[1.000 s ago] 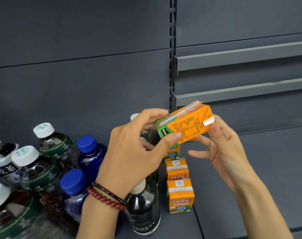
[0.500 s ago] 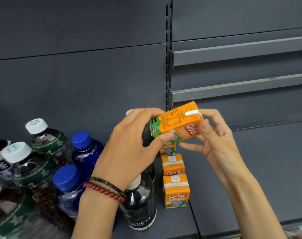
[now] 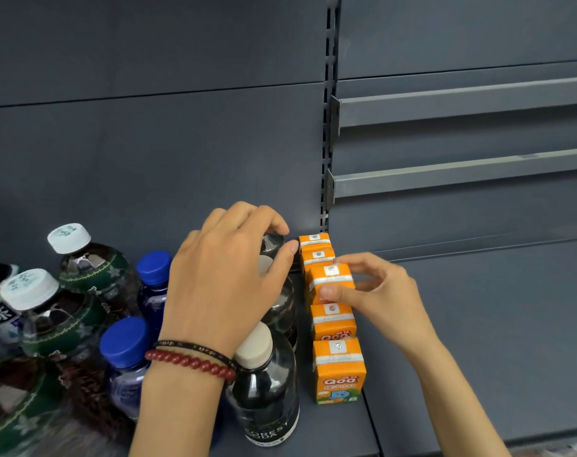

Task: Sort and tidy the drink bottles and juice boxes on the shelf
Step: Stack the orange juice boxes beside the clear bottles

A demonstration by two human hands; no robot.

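Observation:
Several orange Qoo juice boxes stand in a row running front to back on the grey shelf (image 3: 336, 433); the front box (image 3: 339, 371) faces me. My right hand (image 3: 379, 298) grips the middle juice box (image 3: 330, 280) from its right side, upright and in line with the row. My left hand (image 3: 227, 275) is curled over the top of a dark bottle (image 3: 274, 242) at the back, just left of the boxes, thumb and fingers around it. Another dark bottle with a beige cap (image 3: 257, 384) stands in front, partly hidden by my left wrist.
Left of the dark bottles stand two blue-capped bottles (image 3: 125, 344) and several white-capped tea bottles with green labels (image 3: 69, 239), packed close. A slotted upright (image 3: 328, 127) divides the bays. Two grey rails (image 3: 461, 103) stick out of the back panel on the right.
The juice box held up in both hands came down into the row, now gripped by my right hand alone. My left hand let go and moved onto the back dark bottle.

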